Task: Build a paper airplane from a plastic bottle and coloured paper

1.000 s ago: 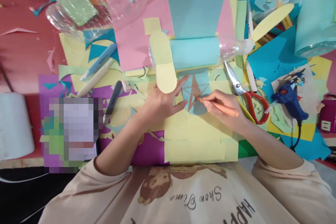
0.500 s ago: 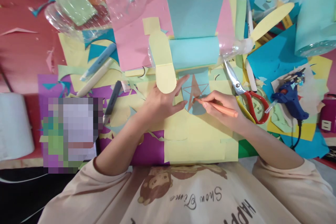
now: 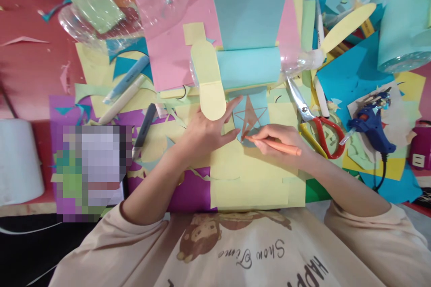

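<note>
My right hand (image 3: 281,141) is closed on an orange pen (image 3: 279,145), with its tip at the lower left of an orange star drawn on a light-blue paper piece (image 3: 254,114). My left hand (image 3: 205,132) lies flat with fingers spread, pressing down the left edge of that blue piece and the yellow paper (image 3: 249,179) under it. Just beyond my fingers lies a plastic bottle wrapped in light-blue paper (image 3: 249,67) with a yellow paper wing (image 3: 208,83).
Red-handled scissors (image 3: 316,119) lie right of the star. A blue glue gun (image 3: 370,128) sits at the far right. Marker pens (image 3: 126,80) lie at the left among paper scraps. A clear plastic bottle (image 3: 128,4) lies at the back left. A white roll (image 3: 18,159) stands at the left edge.
My right hand has drawn the pen tip down and to the left across the star. My left hand has stayed in place.
</note>
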A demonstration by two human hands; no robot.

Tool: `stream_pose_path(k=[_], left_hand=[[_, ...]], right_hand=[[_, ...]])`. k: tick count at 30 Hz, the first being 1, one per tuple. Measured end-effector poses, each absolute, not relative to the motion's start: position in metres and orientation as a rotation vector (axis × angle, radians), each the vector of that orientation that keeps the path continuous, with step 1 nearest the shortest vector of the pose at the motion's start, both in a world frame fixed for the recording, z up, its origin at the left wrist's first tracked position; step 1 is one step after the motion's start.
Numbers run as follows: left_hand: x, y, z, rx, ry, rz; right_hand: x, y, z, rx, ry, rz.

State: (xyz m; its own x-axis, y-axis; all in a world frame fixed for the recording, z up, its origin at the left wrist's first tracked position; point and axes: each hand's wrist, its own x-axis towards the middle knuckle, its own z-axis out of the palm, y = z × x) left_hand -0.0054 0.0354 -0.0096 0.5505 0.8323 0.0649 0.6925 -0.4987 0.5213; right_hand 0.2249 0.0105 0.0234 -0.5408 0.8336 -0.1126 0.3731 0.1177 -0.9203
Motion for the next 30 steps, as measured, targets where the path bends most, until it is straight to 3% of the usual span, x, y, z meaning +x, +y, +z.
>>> stream_pose_path(k=[30], left_hand=[[-0.0046, 0.0345, -0.0103, 2.336, 1.245, 0.418]], right_hand=[[0.2262, 0.0119, 0.0176, -1.290, -1.746, 1.401]])
